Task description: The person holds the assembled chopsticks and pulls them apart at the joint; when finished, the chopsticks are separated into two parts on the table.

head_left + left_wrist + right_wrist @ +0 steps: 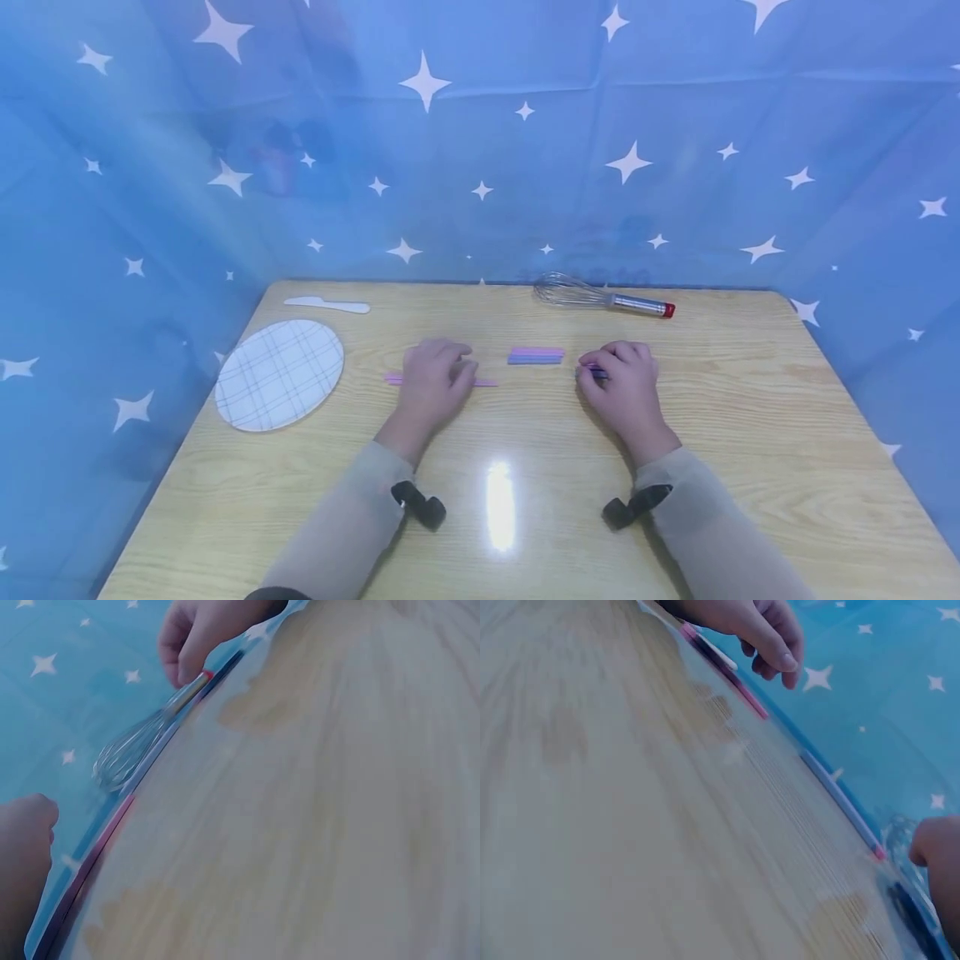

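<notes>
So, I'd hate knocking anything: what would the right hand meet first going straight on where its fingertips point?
Probably the pink and blue sticks, left of the right hand in the head view; its height is unclear, so it might pass over.

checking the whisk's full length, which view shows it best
The head view shows the wire whisk whole, from wires to red-tipped handle. The left wrist view shows it at a slant, handle end appearing by the right hand; the right wrist view catches only some wires, partly behind that hand.
</notes>
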Action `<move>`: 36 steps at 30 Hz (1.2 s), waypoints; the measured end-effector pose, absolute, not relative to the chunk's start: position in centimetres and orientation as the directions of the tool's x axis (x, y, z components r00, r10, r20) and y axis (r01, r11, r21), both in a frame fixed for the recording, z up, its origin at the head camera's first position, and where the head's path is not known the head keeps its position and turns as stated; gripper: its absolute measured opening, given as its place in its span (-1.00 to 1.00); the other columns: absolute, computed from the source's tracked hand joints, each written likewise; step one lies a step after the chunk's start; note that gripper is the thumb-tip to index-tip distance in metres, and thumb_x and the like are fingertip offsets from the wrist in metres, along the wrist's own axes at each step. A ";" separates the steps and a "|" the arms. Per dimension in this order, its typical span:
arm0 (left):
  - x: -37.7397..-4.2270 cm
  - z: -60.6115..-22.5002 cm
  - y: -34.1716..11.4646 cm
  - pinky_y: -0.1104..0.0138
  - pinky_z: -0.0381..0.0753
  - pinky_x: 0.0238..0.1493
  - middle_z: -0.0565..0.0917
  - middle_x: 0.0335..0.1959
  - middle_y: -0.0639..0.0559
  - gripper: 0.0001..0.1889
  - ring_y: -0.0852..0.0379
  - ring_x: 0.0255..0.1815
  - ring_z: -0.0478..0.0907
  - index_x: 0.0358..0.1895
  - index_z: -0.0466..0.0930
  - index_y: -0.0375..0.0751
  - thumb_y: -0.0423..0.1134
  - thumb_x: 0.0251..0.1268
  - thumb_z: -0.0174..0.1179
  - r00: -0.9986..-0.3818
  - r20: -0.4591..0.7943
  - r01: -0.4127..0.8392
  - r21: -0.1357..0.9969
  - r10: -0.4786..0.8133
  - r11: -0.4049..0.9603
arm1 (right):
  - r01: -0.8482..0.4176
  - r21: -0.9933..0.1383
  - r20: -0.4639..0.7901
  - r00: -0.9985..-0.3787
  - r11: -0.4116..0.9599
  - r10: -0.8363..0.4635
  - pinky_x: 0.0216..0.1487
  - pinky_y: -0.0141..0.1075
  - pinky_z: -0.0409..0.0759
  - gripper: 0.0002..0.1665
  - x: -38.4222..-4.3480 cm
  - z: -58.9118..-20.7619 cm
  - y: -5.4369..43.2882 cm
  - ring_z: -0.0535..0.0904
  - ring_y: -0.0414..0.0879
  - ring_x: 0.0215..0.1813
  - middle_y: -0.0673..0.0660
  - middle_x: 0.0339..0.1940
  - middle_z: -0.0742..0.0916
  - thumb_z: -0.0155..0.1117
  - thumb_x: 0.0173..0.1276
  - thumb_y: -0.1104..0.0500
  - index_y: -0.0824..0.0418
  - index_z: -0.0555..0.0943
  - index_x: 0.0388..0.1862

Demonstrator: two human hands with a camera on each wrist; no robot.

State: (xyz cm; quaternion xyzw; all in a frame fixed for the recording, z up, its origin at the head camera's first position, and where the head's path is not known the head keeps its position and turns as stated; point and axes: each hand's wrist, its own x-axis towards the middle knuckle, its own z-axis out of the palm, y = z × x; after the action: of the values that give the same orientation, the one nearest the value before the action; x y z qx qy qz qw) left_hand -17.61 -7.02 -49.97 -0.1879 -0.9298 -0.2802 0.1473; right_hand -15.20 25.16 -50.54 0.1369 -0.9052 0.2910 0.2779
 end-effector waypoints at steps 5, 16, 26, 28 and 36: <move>-17.6 -50.1 -9.4 -0.03 0.39 0.35 0.75 0.12 0.06 -0.65 -0.03 0.23 0.57 0.14 0.75 -0.05 0.05 0.55 0.21 -0.889 0.387 0.413 0.452 0.243 0.790 | -0.433 -0.453 0.577 -0.809 0.779 -0.114 0.06 0.24 0.30 -0.91 -15.6 -50.6 23.4 0.47 0.25 0.01 0.18 -0.18 0.72 0.46 0.30 0.18 0.16 0.83 -0.27; -17.5 -50.4 -12.4 -0.05 0.38 0.35 0.71 0.04 0.04 -0.74 -0.03 0.17 0.53 0.07 0.76 -0.09 -0.07 0.47 0.33 -0.877 0.403 0.448 0.486 0.263 0.750 | -0.554 -0.408 0.640 -0.740 0.726 -0.205 -0.02 0.22 0.37 -0.92 -16.9 -50.8 19.5 0.50 0.24 -0.04 0.17 -0.23 0.73 0.42 0.29 0.19 0.13 0.82 -0.30; -17.7 -51.0 -15.1 0.01 0.40 0.28 0.67 0.01 0.03 -0.77 -0.03 0.10 0.48 0.00 0.78 -0.12 -0.12 0.41 0.39 -0.872 0.396 0.469 0.503 0.289 0.726 | -0.559 -0.427 0.547 -0.786 0.711 -0.289 0.09 0.15 0.33 -0.90 -17.4 -50.5 15.2 0.47 0.13 0.04 0.04 -0.14 0.71 0.43 0.36 0.12 0.04 0.83 -0.21; -17.8 -51.1 -15.3 0.00 0.38 0.31 0.66 0.01 0.05 -0.74 -0.01 0.11 0.48 0.02 0.78 -0.09 -0.07 0.39 0.40 -0.879 0.373 0.462 0.511 0.297 0.725 | -0.568 -0.425 0.541 -0.783 0.705 -0.305 0.12 0.15 0.33 -0.90 -17.5 -50.5 14.2 0.47 0.11 0.04 0.04 -0.13 0.71 0.44 0.37 0.12 0.05 0.84 -0.21; -17.9 -51.4 -15.5 -0.05 0.28 0.42 0.67 0.03 0.12 -0.62 0.03 0.17 0.50 0.05 0.79 -0.01 0.12 0.31 0.43 -0.888 0.320 0.456 0.517 0.331 0.724 | -0.537 -0.439 0.443 -0.827 0.720 -0.347 0.22 0.07 0.32 -0.87 -17.3 -50.1 10.8 0.45 0.07 0.12 0.00 -0.08 0.71 0.40 0.42 0.07 0.01 0.85 -0.20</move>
State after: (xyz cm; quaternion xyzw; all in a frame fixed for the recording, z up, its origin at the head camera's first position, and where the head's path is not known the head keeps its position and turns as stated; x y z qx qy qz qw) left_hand -17.91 -15.51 -51.36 -0.2133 -0.9228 -0.3039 0.1030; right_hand -17.35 10.85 -50.12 0.2422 -0.9122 0.2852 0.1671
